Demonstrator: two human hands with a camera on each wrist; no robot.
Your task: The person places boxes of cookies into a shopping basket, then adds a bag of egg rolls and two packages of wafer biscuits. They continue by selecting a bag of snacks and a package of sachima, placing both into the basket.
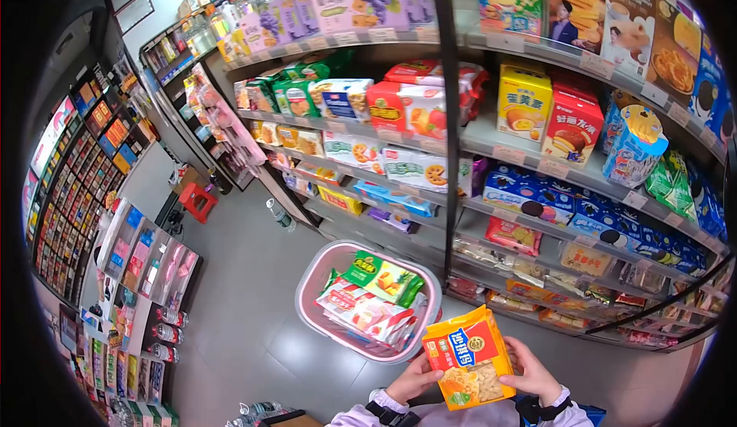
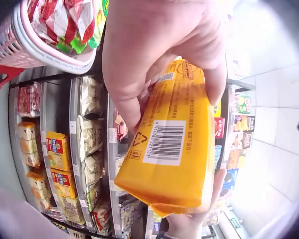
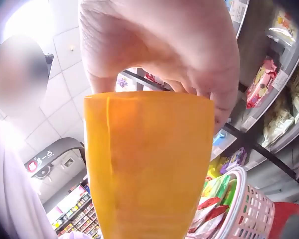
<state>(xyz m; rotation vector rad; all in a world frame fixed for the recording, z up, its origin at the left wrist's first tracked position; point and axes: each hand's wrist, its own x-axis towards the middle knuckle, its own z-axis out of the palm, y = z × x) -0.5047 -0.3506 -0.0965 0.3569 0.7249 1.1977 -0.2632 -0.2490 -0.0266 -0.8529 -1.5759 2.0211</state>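
Note:
Both hands hold an orange pack of sachima in front of the body, its red-and-blue printed face turned up in the head view. The left hand grips its left edge, and the right hand grips the opposite edge with the thumb on the front. In the left wrist view, the left hand spans the pack, whose barcode side faces the camera. The right wrist view has the right hand arched over the pack's plain orange end.
A pink shopping basket stands on the floor just beyond the pack, holding a green pack and red-and-white packs. Snack shelves run along the back and right. A red stool and a display rack are to the left.

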